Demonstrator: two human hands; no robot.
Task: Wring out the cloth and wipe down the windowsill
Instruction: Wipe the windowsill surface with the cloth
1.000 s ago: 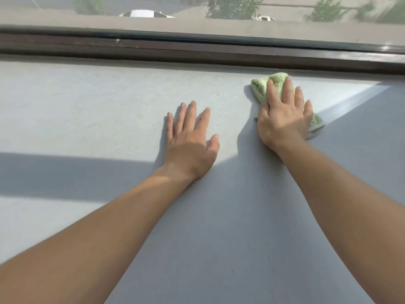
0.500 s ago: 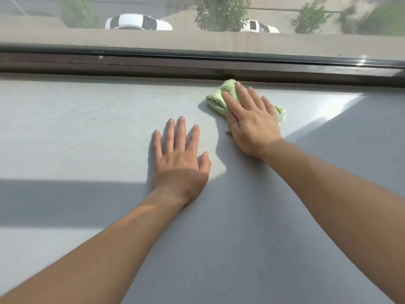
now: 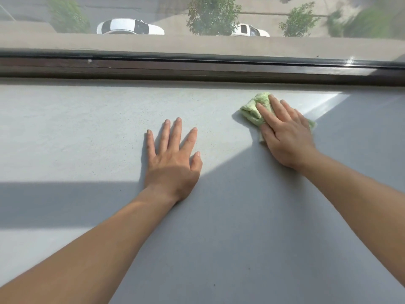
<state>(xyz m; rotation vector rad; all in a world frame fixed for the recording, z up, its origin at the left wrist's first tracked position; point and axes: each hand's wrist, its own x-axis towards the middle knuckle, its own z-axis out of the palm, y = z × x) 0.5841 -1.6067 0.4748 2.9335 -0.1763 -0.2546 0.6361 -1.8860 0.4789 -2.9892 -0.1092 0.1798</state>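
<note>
– Right hand (image 3: pixel 287 137) is flat on a crumpled pale green cloth (image 3: pixel 254 108), fingers straight and close together, pressing it down onto the sill. It isn't curled round the cloth, just lying on top of it.

– Where on the sill is that?

– Far side of the wide, smooth grey windowsill (image 3: pixel 76 132), off to the person's right, near the dark brown window frame (image 3: pixel 175 69) but not touching it. Most of the cloth pokes out ahead and to the left of the fingertips, and a small corner shows on the other side of the hand. It sits in the sunlit patch, right by the edge of a shadow.

– And the other hand?

– Left hand (image 3: pixel 173 163) is palm down on the bare sill, fingers spread and straight, thumb out to the side. It has hold of nothing. It lies nearer the person than the cloth and well apart from it, half in sun and half in the shade of the arms.

– Is the cloth wet?

– Can't tell from here. The sill looks faintly speckled in the light.

– Anything past the glass?

– Down below, a white car (image 3: pixel 130 27), a second white car (image 3: pixel 249 30) partly behind a concrete ledge (image 3: pixel 197 43), and a few green trees (image 3: pixel 213 15).
</note>
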